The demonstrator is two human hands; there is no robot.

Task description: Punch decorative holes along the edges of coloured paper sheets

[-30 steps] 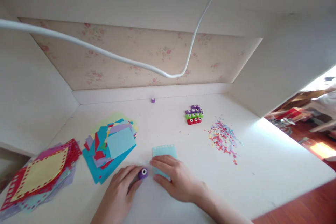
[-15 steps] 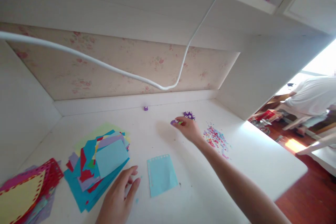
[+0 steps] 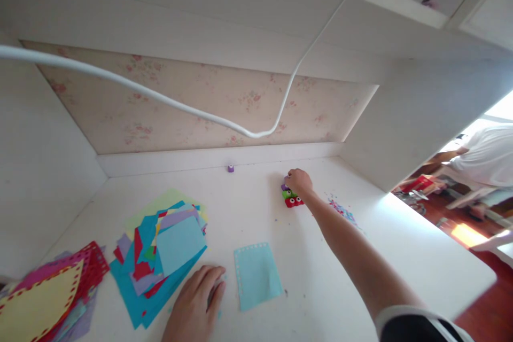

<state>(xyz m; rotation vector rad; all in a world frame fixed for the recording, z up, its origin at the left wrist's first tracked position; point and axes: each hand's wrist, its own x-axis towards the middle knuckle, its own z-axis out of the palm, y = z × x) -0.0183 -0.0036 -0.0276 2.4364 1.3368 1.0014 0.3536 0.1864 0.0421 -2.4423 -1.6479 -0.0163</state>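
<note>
My right hand (image 3: pixel 300 180) reaches to the back of the table, its fingers closed on a small purple paper punch (image 3: pixel 285 186), partly hidden by them. Beside it sit a green punch (image 3: pixel 287 194) and red punches (image 3: pixel 294 202) with white round tops, grouped together. My left hand (image 3: pixel 200 296) rests near the front, holding nothing, with thumb and loosely bent fingers apart. Between the hands lies a light blue paper sheet (image 3: pixel 258 278) with holes punched along its top and left edges. Another purple punch (image 3: pixel 231 169) stands alone by the back wall.
Stacked coloured papers (image 3: pixel 180 243) lie left of centre, and sheets with punched edges (image 3: pixel 44 294) at far left. Paper confetti (image 3: pixel 342 211) is scattered behind my right forearm. A white cable (image 3: pixel 160 97) hangs across the front. A person in white (image 3: pixel 487 152) sits at right.
My right hand has moved back and right, from holding a punch in front of the group to the group itself. Green and red punches now show there. The view has shifted slightly.
</note>
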